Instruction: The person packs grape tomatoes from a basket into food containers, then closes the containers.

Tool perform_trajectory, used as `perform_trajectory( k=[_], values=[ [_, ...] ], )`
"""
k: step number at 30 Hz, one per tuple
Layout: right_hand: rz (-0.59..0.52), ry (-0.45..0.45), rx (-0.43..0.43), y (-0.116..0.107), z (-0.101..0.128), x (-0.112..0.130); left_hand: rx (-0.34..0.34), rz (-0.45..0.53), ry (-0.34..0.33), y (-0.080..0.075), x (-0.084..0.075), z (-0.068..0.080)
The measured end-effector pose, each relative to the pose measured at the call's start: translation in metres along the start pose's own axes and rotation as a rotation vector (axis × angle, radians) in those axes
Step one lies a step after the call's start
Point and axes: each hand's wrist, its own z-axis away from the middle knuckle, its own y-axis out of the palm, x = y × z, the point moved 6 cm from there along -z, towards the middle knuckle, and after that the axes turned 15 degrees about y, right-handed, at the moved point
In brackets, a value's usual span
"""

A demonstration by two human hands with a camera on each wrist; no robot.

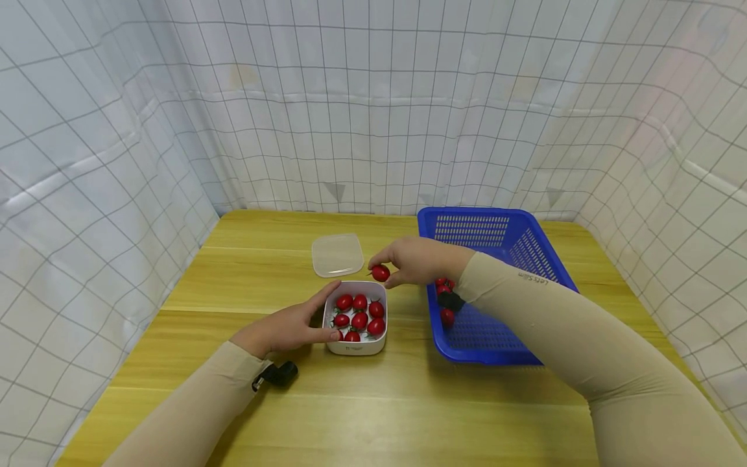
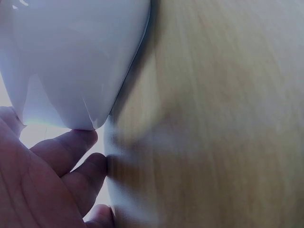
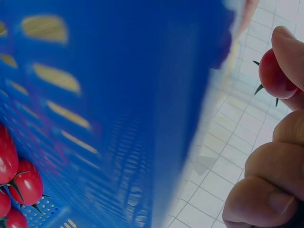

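Observation:
A white square container stands on the table with several red cherry tomatoes with green calyxes inside. My left hand holds its left side, the thumb over the near left corner and a finger at the far left corner. In the left wrist view, fingertips touch the container's glossy wall. Above and just beyond the far right corner, my right hand pinches one cherry tomato between thumb and index finger. The right wrist view shows this tomato with its green calyx outward.
A blue perforated basket sits on the right, partly under my right forearm. More cherry tomatoes lie along its left wall. Behind the container lies a translucent square lid. Grid-patterned white curtains enclose the wooden table.

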Motion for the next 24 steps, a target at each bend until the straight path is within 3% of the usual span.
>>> perform_trajectory(
  k=[24],
  values=[
    [0.005, 0.008, -0.002, 0.0011, 0.001, -0.0005, 0.003, -0.002, 0.002, -0.0005, -0.0003, 0.0001]
  ],
)
